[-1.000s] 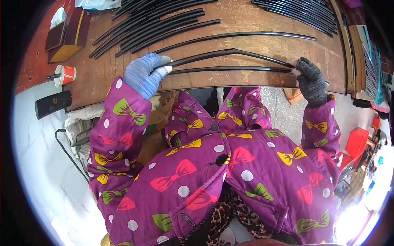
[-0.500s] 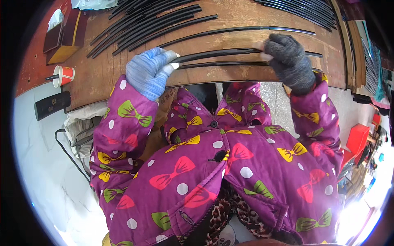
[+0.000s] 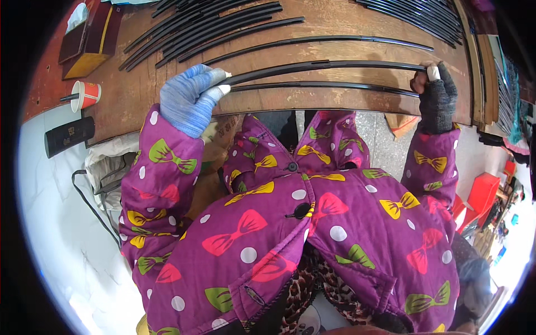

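Note:
A long, thin black strip (image 3: pixel 290 68), with a visible step near its middle, spans the space between my hands above the table edge. My left hand (image 3: pixel 188 101), in a blue glove with bare white-tipped fingers, pinches its left end. My right hand (image 3: pixel 439 99), in a dark grey glove, is closed around the right end. Nearer to me, a second black strip (image 3: pixel 324 85) runs parallel, its left end close to my left fingertips. Another single strip (image 3: pixel 335 39) lies farther back on the wooden table (image 3: pixel 268 101).
Several black strips (image 3: pixel 223 30) lie fanned at the back left, more strips (image 3: pixel 416 18) at the back right. On the left are a dark tissue box (image 3: pixel 95 42), a paper cup (image 3: pixel 89 96) and a black case (image 3: pixel 70 137). A wooden ledge (image 3: pixel 484 72) borders the right side.
My right hand has moved right along the strip to its far end and turned. My left hand has shifted slightly left, still pinching the strip.

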`<action>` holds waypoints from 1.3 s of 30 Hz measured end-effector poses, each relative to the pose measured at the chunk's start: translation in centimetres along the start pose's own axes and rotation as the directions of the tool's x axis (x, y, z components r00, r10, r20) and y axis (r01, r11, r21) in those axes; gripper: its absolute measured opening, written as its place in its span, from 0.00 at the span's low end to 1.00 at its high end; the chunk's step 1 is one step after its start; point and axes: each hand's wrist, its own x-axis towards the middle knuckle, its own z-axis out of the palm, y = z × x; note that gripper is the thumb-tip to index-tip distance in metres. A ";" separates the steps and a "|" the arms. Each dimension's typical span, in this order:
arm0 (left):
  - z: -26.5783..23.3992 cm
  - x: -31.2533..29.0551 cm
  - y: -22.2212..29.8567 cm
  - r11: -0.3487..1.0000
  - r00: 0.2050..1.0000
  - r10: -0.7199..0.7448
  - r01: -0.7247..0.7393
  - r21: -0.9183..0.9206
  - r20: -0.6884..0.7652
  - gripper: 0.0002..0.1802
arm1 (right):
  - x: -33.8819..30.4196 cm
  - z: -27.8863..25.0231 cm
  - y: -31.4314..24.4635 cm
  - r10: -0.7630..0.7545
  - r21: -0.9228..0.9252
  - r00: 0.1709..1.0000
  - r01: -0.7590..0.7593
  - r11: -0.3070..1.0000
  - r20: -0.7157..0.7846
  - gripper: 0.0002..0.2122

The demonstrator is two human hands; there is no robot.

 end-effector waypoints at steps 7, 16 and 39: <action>0.4 0.0 1.0 0.998 0.999 -0.014 0.017 -0.065 0.034 0.12 | -0.1 0.9 0.0 -0.002 0.102 0.999 0.006 0.995 -0.038 0.11; 2.3 0.7 3.2 0.947 0.973 0.226 -0.229 0.227 0.037 0.12 | -4.4 11.1 -2.3 0.148 -0.060 0.963 -0.138 0.989 0.225 0.07; -1.0 -1.2 -1.3 0.929 0.931 -0.352 0.360 -0.087 0.097 0.10 | -1.8 1.9 1.0 0.156 0.238 0.988 -0.153 0.959 0.006 0.05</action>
